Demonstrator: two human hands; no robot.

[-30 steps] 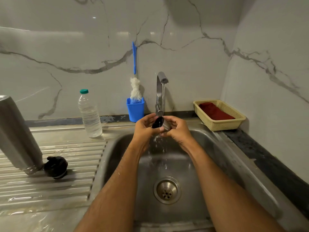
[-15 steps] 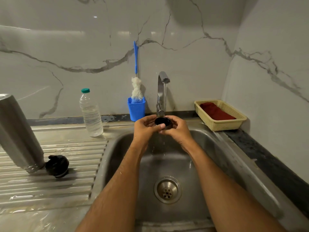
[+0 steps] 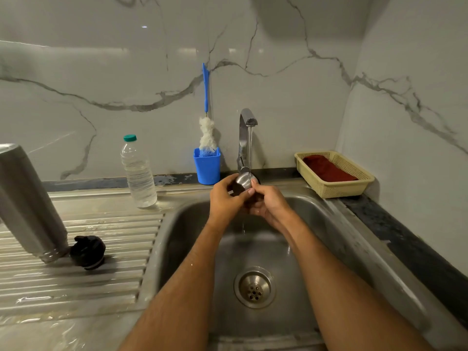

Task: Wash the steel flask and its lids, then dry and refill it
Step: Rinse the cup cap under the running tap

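Under the running tap point(image 3: 247, 127) both my hands hold the small steel cup lid point(image 3: 241, 183) over the sink point(image 3: 329, 224). My left hand point(image 3: 225, 201) grips its left side with curled fingers, and my right hand point(image 3: 268, 205) cups it from the right and below. The water stream lands on the lid's steel outside. The steel flask point(image 3: 27, 201) stands upside down and tilted on the ribbed drainboard point(image 3: 76, 282) at the far left. Its black inner stopper lid point(image 3: 87, 252) lies beside the flask's mouth.
A clear plastic water bottle point(image 3: 138, 173) with a green cap stands behind the drainboard. A blue cup point(image 3: 207, 168) holds a bottle brush point(image 3: 206, 110) left of the tap. A yellow basket point(image 3: 336, 188) with a red cloth point(image 3: 328, 169) sits at the right.
The lid has turned in my hands: its dark open inside faced up half a second ago, now its steel outside faces the stream. Both hands stayed under the tap.
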